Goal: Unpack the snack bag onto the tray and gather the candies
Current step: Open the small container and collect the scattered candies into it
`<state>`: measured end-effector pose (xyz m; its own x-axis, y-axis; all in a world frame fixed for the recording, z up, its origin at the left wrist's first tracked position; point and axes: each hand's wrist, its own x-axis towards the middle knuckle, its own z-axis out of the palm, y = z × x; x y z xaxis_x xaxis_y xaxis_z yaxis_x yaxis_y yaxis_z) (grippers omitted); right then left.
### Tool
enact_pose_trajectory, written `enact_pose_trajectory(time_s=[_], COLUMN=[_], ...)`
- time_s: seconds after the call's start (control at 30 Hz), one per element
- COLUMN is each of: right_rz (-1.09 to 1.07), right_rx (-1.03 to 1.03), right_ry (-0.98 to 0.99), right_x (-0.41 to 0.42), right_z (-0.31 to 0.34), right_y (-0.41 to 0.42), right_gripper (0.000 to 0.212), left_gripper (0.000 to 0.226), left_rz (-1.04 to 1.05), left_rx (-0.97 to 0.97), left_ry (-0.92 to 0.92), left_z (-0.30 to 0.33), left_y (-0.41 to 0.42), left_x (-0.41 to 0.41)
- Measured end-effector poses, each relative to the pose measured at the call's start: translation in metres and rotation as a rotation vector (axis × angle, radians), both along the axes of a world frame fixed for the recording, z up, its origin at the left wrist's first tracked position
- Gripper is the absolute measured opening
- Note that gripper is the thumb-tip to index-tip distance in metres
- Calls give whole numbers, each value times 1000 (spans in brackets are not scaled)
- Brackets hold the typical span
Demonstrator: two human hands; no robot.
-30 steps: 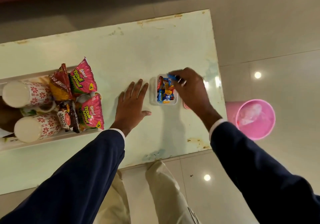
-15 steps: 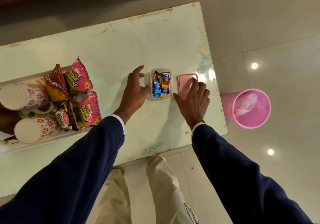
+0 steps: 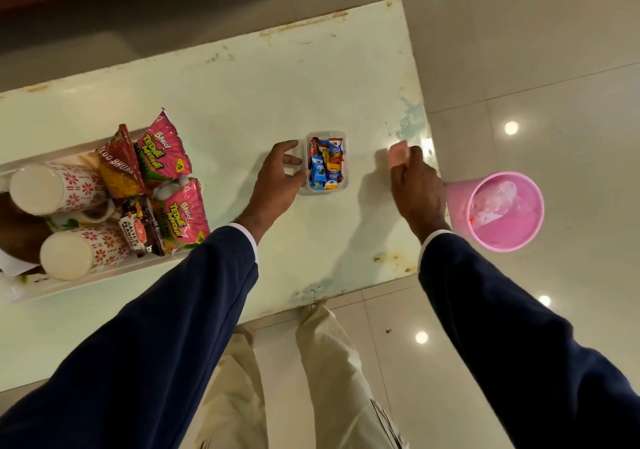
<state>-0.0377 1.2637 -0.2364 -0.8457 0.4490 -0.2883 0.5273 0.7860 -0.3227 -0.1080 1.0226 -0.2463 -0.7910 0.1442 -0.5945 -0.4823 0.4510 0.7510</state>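
The candies were gathered in a clear tub at table centre, steadied at its 9 o'clock wall by the curled left hand. At 3 o'clock, the pink lid was gripped, tilted, by the right hand. A misaligned lid could tip the tub or trap wrappers.

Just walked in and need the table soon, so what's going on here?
A person is packing up sweets. Their left hand steadies a small clear plastic box of wrapped candies on the pale green table, while the right hand holds the box's pink lid, not yet on. Pink and red snack packets and patterned paper cups already sit in the white tray.
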Motion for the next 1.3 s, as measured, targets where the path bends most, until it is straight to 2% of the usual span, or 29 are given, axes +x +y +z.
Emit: enact_pose_trajectory(time_s=[0.1, 0.17, 0.2, 0.27, 0.33, 0.5, 0.73, 0.93, 1.17, 1.23, 1.3], right_rz=[-278, -380, -382, -350, -342, -328, -43, -6, -254, -227, -107], right_rx=[-401, -691, -788, -849, -796, -582, -493, -494, -716, -674, -499], right_ry=[56, 66, 63, 72, 102, 83, -91, -149, -176, -177, -152], right_x=[-7, -13, -16, -18, -21, -31, -44, -46, -51, -53, -52], right_z=[8, 12, 13, 10, 4, -9, -7, -6, 1, 6, 12], right_y=[5, -6, -13, -29, -41, -58, -74, -64, -67, -69, -73], right_gripper=[27, 25, 27, 40, 50, 59, 71, 57, 49, 48, 50], left_gripper=[40, 32, 29, 30, 33, 36, 35, 39, 38, 37, 36], left_rz=[41, 55, 67, 85, 74, 7, -81, -88, -233, -254, -261], left_rx=[7, 3, 3, -10, -31, -106, -170, -174, -206, -223, -244], left_ry=[-28, -27, -23, -11, 2, 68, 117, 80, 35, 4, -21], left_z=[1, 2, 2, 4, 6, 9, 13, 12, 9, 8, 9], left_y=[1, 3, 3, 5, 8, 11, 11, 14, 17, 19, 20], left_x=[2, 2, 2, 1, -1, -4, -5, -9, -16, -19, -19])
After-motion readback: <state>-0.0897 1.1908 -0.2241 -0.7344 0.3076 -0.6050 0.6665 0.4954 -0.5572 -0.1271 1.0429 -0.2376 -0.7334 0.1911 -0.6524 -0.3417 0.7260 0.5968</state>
